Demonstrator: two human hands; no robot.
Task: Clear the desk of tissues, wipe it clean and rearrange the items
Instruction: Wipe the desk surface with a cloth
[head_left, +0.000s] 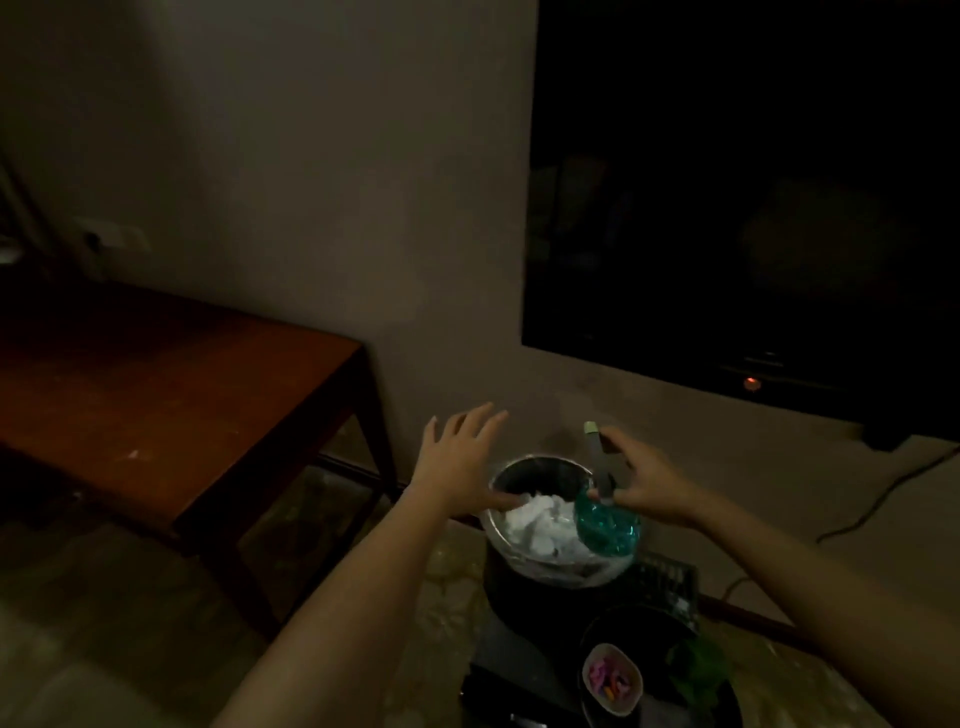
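Dimly, we make out the left grip (462, 467) spread flat with fingers apart, hovering over the near-left rim of a round metal bin (519, 465). Its thumb tip lies just above the heap of white tissues (540, 525) that fills the bin. Our right grip (649, 488) is curled round the pale neck of a teal bottle (608, 525). The bottle's green cap points up, and its teal body hangs over the bin's right rim, touching the tissues or just above them; we cannot tell which. The wooden counter (156, 364) stands well apart to the left, against the wall. A dark screen (727, 208) hangs above right, and a small bowl (612, 678) of coloured bits sits near us.
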